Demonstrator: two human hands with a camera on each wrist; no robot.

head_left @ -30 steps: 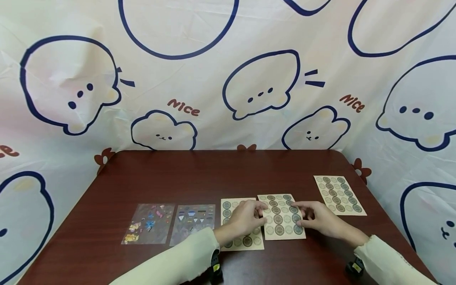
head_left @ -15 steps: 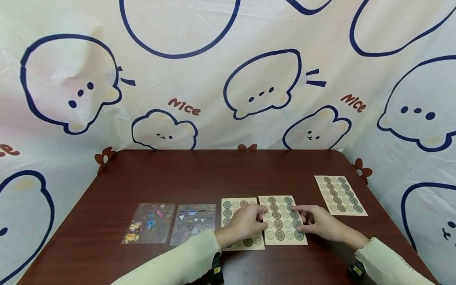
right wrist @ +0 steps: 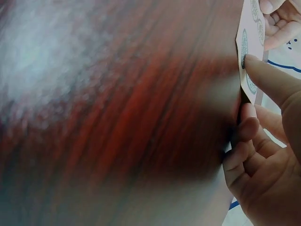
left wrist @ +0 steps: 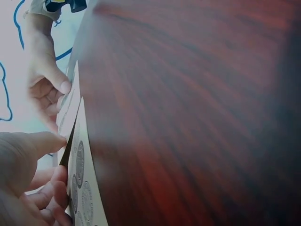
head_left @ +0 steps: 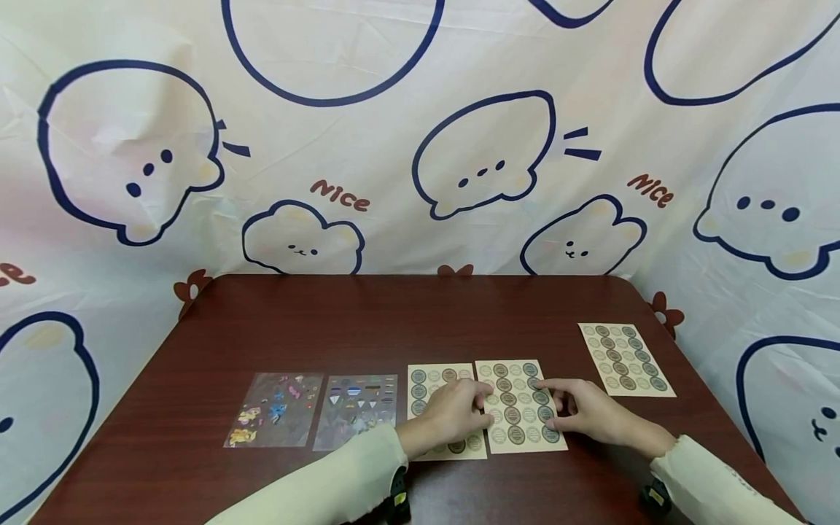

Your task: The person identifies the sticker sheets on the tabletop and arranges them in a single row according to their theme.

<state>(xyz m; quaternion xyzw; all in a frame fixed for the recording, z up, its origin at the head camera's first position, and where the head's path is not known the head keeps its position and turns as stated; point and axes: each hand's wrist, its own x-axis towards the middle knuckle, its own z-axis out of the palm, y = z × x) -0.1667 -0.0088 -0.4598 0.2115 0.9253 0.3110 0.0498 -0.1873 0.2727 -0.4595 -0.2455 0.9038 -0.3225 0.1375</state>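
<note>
A cream sheet of round stickers [head_left: 521, 412], printed in brown, green and pale columns, lies near the table's middle, close to flat. My left hand [head_left: 453, 410] pinches its left edge, and my right hand [head_left: 590, 412] pinches its right edge. In the right wrist view, the right thumb [right wrist: 268, 77] lies on top of the sheet while the fingers curl by its edge. Just left of it is a similar sticker sheet [head_left: 418, 390], partly covered by my left hand and wrist. The left wrist view has a narrow gap between the two sheets.
Two clear sticker sheets lie to the left: one with colourful figures [head_left: 275, 412], the other with small shapes [head_left: 357, 397]. Another cream sticker sheet [head_left: 626, 361] sits at the right. Behind the dark wooden table [head_left: 394, 321] hangs a printed cloth [head_left: 394, 146].
The held sheet has come down and slightly towards me, now beside the left cream sheet. Both hands moved with it, the right one slightly lower. Little moved in the last half second.
</note>
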